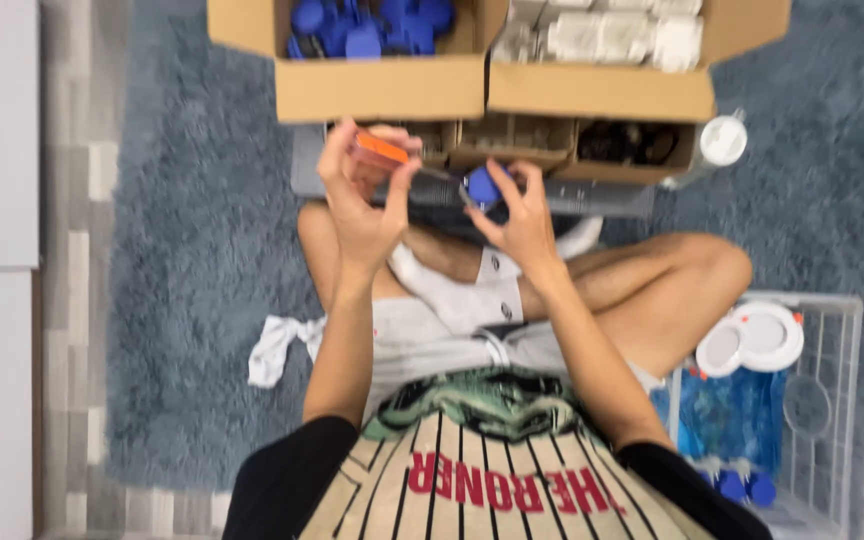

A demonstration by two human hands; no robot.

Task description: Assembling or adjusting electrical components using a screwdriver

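Fingers of the left hand (357,205) are pinched narrow round a small orange piece (382,148), thumb on one side and fingertips on the other, raised to just below the front wall of the left cardboard box (377,88). Held that high, it sits square in the line of sight; motion blur hides whether it is a cap or a short handle.

Right hand (520,215) fingers curl closed about a round blue cap (482,186), also just below that box front and to the right of the orange piece. A thin dark rod seems to run between the two items, possibly a tool shaft; the blur leaves this uncertain.

Layout relative to the left cardboard box:
- Inside it: a heap of blue caps (367,25), glossy moulded plastic, same colour as the one held.
- Touching on its right: a second cardboard box (602,92) with white, cloudy plastic bottles (612,35) lying on their sides.
- Under both: low brown trays with dividers.
- Well to its right and nearer the person: a white wire basket (832,400) with round white lids and blue-capped items, within reach of the right arm.

Both boxes are plain corrugated board, matte, flaps open toward the sitter. Everything rests on a shaggy grey-blue rug (192,300), the person cross-legged on it.
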